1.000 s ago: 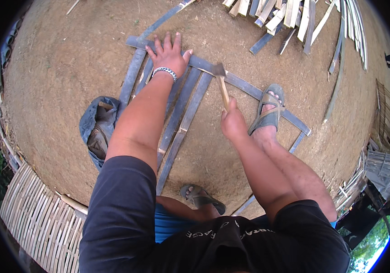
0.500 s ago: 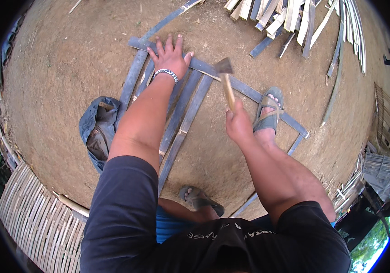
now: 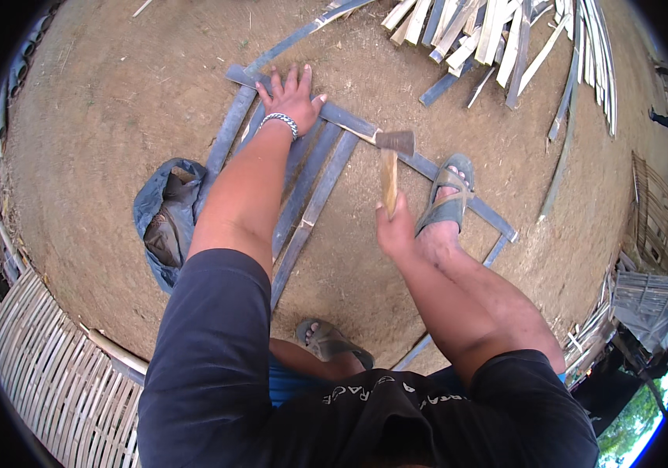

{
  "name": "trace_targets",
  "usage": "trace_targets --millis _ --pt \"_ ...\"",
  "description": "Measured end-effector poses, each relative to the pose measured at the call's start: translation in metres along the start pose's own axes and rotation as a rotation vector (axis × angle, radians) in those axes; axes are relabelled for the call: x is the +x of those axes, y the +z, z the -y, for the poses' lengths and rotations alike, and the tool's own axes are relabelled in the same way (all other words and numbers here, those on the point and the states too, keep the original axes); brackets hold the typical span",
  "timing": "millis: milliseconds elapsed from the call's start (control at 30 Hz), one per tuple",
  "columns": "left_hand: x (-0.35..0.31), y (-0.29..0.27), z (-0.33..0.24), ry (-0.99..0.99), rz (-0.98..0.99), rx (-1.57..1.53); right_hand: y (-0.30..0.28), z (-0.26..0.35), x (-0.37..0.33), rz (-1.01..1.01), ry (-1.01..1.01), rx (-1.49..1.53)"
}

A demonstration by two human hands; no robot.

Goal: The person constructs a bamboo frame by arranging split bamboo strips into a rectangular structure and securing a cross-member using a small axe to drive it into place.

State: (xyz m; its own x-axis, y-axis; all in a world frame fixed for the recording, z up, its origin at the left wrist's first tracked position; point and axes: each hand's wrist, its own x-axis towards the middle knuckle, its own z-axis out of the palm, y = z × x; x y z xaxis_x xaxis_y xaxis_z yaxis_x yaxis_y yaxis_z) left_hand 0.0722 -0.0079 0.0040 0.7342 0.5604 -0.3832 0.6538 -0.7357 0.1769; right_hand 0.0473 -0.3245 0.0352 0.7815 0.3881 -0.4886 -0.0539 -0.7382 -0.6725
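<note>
My left hand (image 3: 291, 103) lies flat with fingers spread on a dark bamboo cross slat (image 3: 346, 117), over the top ends of several lengthwise slats (image 3: 309, 222). A braided metal bracelet (image 3: 281, 121) circles its wrist. My right hand (image 3: 395, 228) is closed round the wooden handle of a small hatchet (image 3: 389, 175). The broad, rusty-brown hatchet head overlaps the cross slat in view, just right of the outermost lengthwise slat; whether it touches is unclear. My sandalled right foot (image 3: 451, 187) rests on the cross slat farther right.
A dark blue plastic bag (image 3: 151, 204) sits open left of the slats. At the top right lies a heap of split bamboo strips (image 3: 498, 35), with long thin strips (image 3: 603, 86) beside it. A woven bamboo panel (image 3: 61, 366) is at the lower left. My other sandalled foot (image 3: 330, 343) stands on bare earth.
The hatchet head has come down toward the cross slat and turned more level. My left hand keeps its place on the slat. The whole view has shifted slightly.
</note>
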Motion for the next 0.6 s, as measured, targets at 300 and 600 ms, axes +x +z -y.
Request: trace_targets --millis 300,600 --pt "-0.120 0.046 0.021 -0.057 -0.296 -0.212 0.044 -0.031 -0.062 0.188 0.399 0.303" --pt "-0.207 0.028 0.023 -0.319 0.201 -0.090 0.024 -0.018 -0.039 0.648 -0.002 -0.635"
